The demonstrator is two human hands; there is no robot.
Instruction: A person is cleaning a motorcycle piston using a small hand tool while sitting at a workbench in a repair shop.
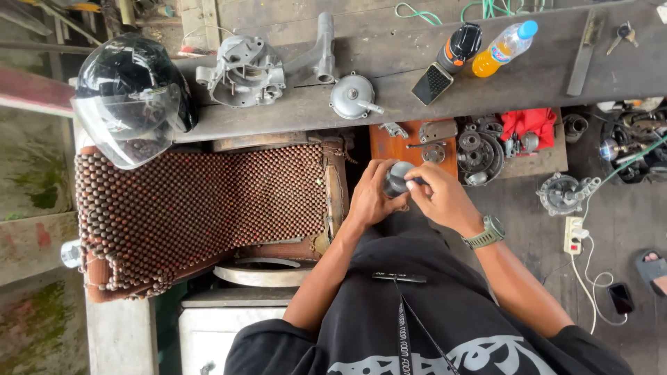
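My left hand (pixel 372 196) cups a small grey cylindrical metal part (pixel 398 177) from the left, fingers wrapped around its body. My right hand (pixel 441 196), with a green watch on its wrist, pinches the same part from the right at its top edge. Both hands meet above my lap, just below an orange wooden board (pixel 389 147) that carries small metal pieces. The part's underside is hidden by my fingers.
A wooden bench (pixel 417 83) holds an engine casing (pixel 243 71), a round metal cover (pixel 352 96), a phone (pixel 431 84) and an orange drink bottle (pixel 504 47). A black helmet (pixel 132 97) and beaded seat mat (pixel 201 208) lie left. Engine parts (pixel 479 154) and a power strip (pixel 573 235) sit right.
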